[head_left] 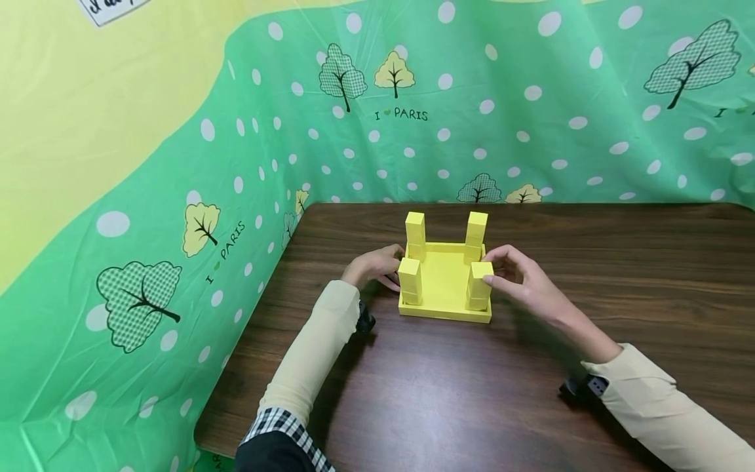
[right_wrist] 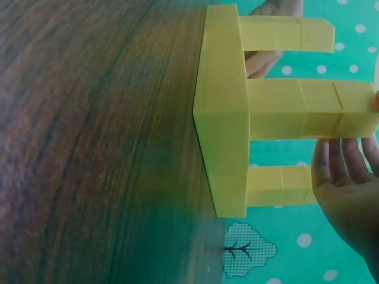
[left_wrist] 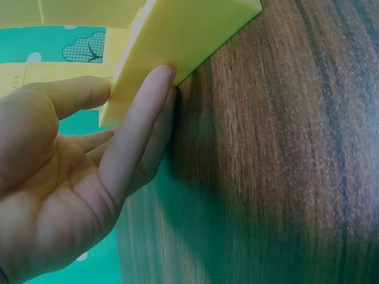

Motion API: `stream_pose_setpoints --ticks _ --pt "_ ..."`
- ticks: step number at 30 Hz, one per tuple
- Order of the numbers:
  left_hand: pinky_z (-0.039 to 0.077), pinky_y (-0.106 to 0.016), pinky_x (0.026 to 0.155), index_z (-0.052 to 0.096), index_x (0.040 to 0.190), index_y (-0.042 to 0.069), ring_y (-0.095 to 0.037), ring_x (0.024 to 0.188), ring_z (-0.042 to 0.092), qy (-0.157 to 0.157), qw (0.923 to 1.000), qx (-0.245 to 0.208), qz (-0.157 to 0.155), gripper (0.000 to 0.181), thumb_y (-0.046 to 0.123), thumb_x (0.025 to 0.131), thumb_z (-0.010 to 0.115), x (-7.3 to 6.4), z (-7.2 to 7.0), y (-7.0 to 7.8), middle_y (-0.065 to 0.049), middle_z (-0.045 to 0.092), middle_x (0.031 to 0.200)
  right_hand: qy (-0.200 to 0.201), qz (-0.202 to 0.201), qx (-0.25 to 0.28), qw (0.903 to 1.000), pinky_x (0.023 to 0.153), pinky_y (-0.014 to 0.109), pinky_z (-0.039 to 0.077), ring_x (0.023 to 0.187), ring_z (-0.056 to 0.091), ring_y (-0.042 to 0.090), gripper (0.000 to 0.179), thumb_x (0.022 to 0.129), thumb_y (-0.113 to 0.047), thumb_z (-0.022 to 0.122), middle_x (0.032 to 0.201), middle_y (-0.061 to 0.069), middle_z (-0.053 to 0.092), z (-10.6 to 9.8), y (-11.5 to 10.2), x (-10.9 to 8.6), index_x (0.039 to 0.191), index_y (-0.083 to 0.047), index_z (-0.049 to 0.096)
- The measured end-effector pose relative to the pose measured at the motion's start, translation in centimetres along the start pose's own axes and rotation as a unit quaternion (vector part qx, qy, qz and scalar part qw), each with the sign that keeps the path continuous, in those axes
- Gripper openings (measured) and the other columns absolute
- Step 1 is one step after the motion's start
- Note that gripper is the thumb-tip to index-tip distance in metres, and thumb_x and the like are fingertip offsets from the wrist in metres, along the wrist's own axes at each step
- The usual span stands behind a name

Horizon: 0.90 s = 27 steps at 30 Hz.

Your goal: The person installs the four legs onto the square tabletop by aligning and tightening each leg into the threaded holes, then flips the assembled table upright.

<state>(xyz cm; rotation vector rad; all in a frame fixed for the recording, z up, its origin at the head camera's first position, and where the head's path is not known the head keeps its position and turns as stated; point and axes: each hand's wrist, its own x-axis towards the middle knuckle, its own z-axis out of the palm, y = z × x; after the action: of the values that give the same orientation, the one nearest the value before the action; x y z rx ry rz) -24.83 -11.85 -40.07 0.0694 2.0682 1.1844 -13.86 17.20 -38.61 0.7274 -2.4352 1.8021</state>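
Observation:
A shallow yellow tray (head_left: 445, 275) lies on the table with a post of stacked yellow blocks at each corner. My right hand (head_left: 527, 285) pinches the top block (head_left: 482, 270) of the front right post, thumb on the near side. In the right wrist view, the fingers (right_wrist: 349, 163) lie against that post's side near its top. At the tray's left side, my left hand (head_left: 374, 265) touches the outer wall (left_wrist: 195, 41) with straight fingers. Its fingertips in the head view are partly hidden behind the front left post (head_left: 410, 282).
The dark wood-grain table (head_left: 448, 393) carries the tray near its far edge. A green and yellow cloth (head_left: 413, 157) with printed trees and white dots hangs behind the table and along its left. A white paper (head_left: 112, 8) with writing shows at the top left.

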Motion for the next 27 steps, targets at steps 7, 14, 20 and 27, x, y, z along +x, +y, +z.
stream_pose_setpoints --ticks 7,14,20,27 --pt "0.061 -0.035 0.072 0.029 0.143 0.009 -0.024 0.078 0.063 0.002 1.0000 0.004 0.001 0.051 0.004 0.096 0.046 -0.14 0.05 0.02 -0.017 0.058 0.095 0.012 0.010 -0.016 0.9998 0.073 0.018 0.052 0.091 0.059 0.013 0.024 0.092 -0.008 0.063 0.107 0.006 0.055 0.11 -0.22 -0.13 0.113 -0.004 0.052" --pt "0.061 -0.035 0.073 0.030 0.142 0.010 -0.023 0.077 0.063 0.001 1.0000 0.001 -0.003 0.050 0.006 0.096 0.050 -0.16 0.01 0.11 -0.017 0.059 0.092 0.026 0.018 -0.026 0.9991 0.074 0.018 0.052 0.091 0.060 0.011 0.025 0.091 -0.009 0.066 0.106 0.005 0.055 0.23 -0.40 -0.23 0.111 -0.004 0.053" --pt "0.061 -0.035 0.072 0.031 0.142 0.010 -0.024 0.076 0.064 0.002 1.0000 0.004 -0.005 0.050 0.007 0.096 0.050 -0.22 0.06 0.16 -0.017 0.059 0.091 0.028 0.019 -0.029 0.9990 0.075 0.017 0.052 0.092 0.060 0.011 0.026 0.091 -0.010 0.065 0.106 0.005 0.056 0.18 -0.41 -0.31 0.113 -0.005 0.053" --pt "0.061 -0.035 0.071 0.031 0.141 0.010 -0.023 0.075 0.063 0.006 1.0000 0.003 -0.006 0.050 0.004 0.095 0.048 -0.06 0.10 0.09 -0.017 0.059 0.090 -0.004 -0.022 0.001 0.9997 0.090 0.013 0.043 0.112 0.051 0.005 0.026 0.098 -0.006 0.050 0.119 0.003 0.058 -0.24 -0.37 0.07 0.123 -0.001 0.055"
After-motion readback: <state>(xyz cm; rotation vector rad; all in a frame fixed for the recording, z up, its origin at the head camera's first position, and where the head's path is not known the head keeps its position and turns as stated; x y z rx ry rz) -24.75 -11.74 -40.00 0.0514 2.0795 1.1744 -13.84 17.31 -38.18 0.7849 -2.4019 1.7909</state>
